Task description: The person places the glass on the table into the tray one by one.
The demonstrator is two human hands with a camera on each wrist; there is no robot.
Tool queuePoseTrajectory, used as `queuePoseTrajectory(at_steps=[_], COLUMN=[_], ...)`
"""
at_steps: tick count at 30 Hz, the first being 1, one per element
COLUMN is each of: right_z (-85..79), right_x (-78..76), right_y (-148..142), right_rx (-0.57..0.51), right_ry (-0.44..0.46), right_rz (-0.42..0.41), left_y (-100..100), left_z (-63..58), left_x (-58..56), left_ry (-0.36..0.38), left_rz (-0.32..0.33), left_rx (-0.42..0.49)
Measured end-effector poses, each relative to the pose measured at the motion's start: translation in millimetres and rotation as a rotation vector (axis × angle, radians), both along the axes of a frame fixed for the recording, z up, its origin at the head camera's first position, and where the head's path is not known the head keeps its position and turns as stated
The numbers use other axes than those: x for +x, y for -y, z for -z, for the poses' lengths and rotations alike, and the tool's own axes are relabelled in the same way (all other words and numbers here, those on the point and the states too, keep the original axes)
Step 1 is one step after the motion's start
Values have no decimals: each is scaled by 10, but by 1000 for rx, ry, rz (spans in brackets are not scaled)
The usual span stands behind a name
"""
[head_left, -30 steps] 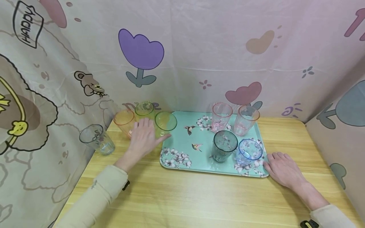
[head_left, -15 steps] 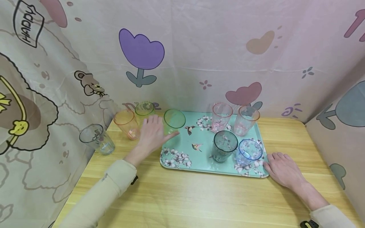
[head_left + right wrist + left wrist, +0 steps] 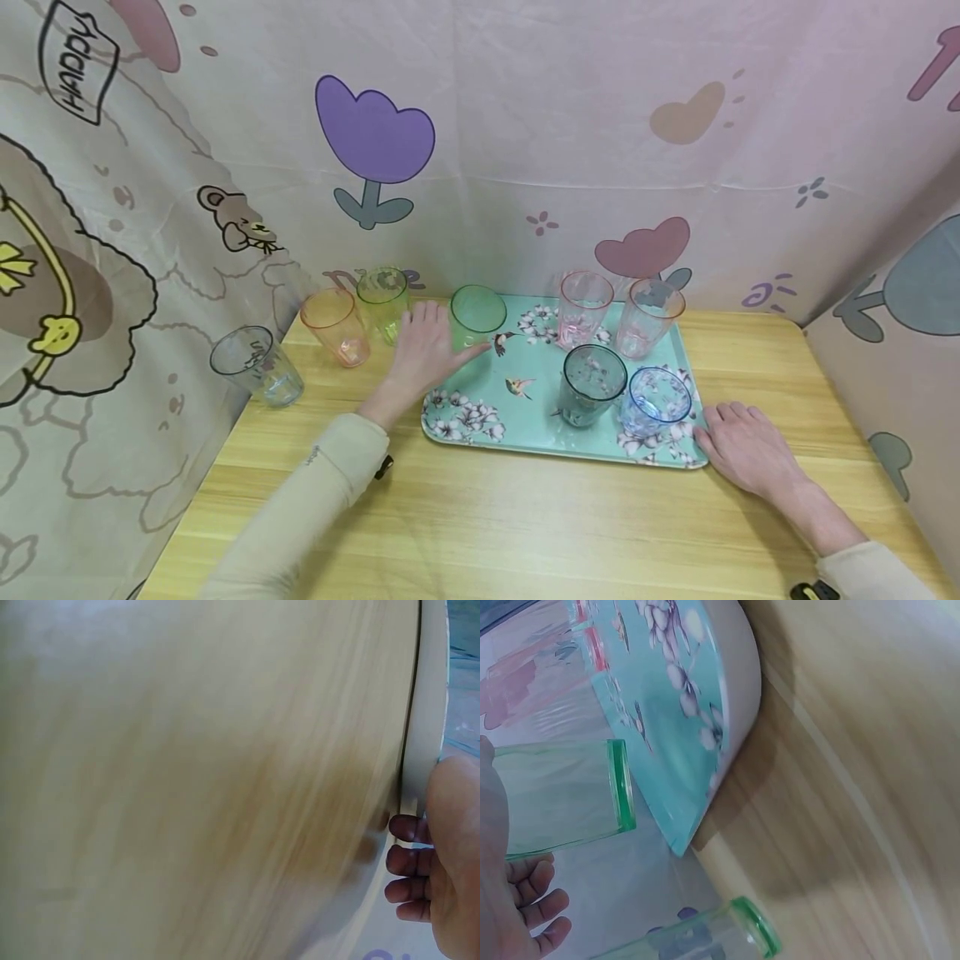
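Note:
My left hand (image 3: 422, 354) grips a clear green drinking glass (image 3: 478, 312) between thumb and fingers, over the left part of the turquoise tray (image 3: 468, 379). In the left wrist view the green glass (image 3: 562, 795) shows its thick base above the tray's level, and the palm hides its upper part. Just left of that hand stands a yellow-green glass (image 3: 384, 304). My right hand (image 3: 746, 442) lies at the tray's front right corner with relaxed fingers, thumb at the rim. The right wrist view shows its fingertips (image 3: 409, 862) beside the tray's side wall (image 3: 427, 697).
Two pink glasses (image 3: 583, 308) stand at the tray's back right, with a dark grey glass (image 3: 591, 387) and a blue glass (image 3: 654, 404) in front. On the wooden table (image 3: 525, 525), an orange glass (image 3: 337, 329) and a clear glass (image 3: 258, 367) stand at left. A printed curtain (image 3: 510, 125) hangs behind.
The left hand has carried the green glass rightward, from beside the yellow-green glass to over the tray's left part. The right hand has stayed in place.

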State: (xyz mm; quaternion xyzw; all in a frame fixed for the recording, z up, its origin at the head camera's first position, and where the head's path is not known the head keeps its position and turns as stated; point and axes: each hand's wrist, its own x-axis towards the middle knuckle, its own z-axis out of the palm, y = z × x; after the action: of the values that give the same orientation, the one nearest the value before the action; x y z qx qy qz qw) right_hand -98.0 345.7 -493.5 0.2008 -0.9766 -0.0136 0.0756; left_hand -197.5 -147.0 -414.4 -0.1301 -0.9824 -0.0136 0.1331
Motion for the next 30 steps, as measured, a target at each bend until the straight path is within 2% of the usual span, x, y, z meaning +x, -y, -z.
queuePoseTrajectory(at_steps=[16, 30], right_z=[6, 61], right_x=[5, -3], right_y=[3, -18], right_rx=[0, -5], right_ry=[-24, -86], right_rz=[-2, -29], left_y=[-326, -490], left_z=[196, 308], left_x=[-166, -318], left_ry=[42, 80], left_rz=[1, 0], left_rx=[173, 247])
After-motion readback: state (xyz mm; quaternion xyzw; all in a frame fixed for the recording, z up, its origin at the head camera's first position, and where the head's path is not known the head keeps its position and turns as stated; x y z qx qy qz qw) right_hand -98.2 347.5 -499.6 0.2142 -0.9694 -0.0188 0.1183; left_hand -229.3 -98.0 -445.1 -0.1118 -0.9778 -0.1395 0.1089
